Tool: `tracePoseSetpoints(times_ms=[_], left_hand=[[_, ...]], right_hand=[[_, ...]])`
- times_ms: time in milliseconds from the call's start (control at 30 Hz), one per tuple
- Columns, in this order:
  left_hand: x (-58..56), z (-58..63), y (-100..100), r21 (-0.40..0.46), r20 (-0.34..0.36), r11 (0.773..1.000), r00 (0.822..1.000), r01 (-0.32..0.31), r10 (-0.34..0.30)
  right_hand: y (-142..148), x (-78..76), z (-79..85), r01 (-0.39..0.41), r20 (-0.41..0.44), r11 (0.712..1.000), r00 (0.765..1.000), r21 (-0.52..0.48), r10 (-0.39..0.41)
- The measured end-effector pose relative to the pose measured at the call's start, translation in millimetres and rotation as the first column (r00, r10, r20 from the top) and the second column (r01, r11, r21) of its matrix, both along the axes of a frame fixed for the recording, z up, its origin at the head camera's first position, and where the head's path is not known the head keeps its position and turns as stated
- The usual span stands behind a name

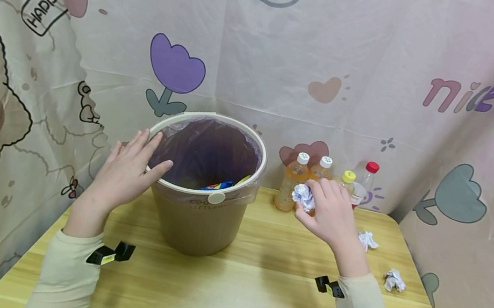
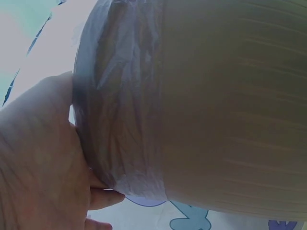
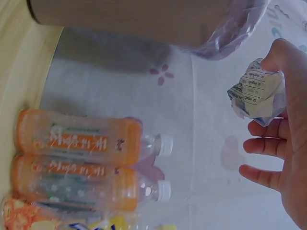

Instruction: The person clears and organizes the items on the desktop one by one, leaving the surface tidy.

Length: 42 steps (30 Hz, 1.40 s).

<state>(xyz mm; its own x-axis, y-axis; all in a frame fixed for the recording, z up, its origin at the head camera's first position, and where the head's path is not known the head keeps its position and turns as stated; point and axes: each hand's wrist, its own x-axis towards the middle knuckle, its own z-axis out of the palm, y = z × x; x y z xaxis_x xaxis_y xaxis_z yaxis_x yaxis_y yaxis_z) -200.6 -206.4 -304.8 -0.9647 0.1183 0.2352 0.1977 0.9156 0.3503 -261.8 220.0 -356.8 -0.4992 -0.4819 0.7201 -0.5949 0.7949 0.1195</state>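
A brown trash bin (image 1: 200, 225) with a cream rim stands upright on the table, lined with a clear plastic bag (image 2: 129, 96). Against the rim's left side rests my left hand (image 1: 131, 170), its fingers fairly straight and the thumb over the edge. My right hand (image 1: 332, 212) pinches a crumpled paper ball (image 3: 259, 93) between thumb and fingers, in the air to the right of the bin. Printed lines show on the paper in the right wrist view. Inside the bin lies a blue and yellow wrapper (image 1: 220, 186), partly hidden by the front rim.
Behind my right hand stand orange-labelled bottles with white caps (image 1: 294, 175), a yellow-capped bottle (image 1: 348, 178) and a red-capped bottle (image 1: 369, 177). Two more crumpled paper balls (image 1: 394, 280) lie at the table's right side. A printed curtain (image 1: 261, 69) hangs around the table.
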Motion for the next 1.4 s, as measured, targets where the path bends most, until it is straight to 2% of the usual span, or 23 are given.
tracePoseSetpoints(times_ms=[200, 467, 933, 1400], left_hand=[[0.3, 1.9, 0, -0.027, 0.012, 1.0, 1.0, -0.006, 0.006], [-0.4, 2.2, 0, -0.014, 0.021, 1.0, 1.0, -0.001, 0.001], [-0.3, 0.6, -1, 0.012, 0.021, 1.0, 1.0, 0.004, -0.004], [-0.1, -1.4, -1, 0.026, 0.013, 1.0, 1.0, 0.009, -0.009]], right_hand=[[-13, -3.7, 8.5, -0.065, -0.062, 0.998, 0.996, -0.023, 0.063], [-34, -8.0, 21.6, -0.153, -0.139, 0.987, 0.98, -0.054, 0.144], [-63, -10.2, 30.9, -0.218, -0.189, 0.971, 0.962, -0.098, 0.196], [-93, -11.3, 42.4, -0.254, -0.182, 0.956, 0.957, -0.144, 0.227]])
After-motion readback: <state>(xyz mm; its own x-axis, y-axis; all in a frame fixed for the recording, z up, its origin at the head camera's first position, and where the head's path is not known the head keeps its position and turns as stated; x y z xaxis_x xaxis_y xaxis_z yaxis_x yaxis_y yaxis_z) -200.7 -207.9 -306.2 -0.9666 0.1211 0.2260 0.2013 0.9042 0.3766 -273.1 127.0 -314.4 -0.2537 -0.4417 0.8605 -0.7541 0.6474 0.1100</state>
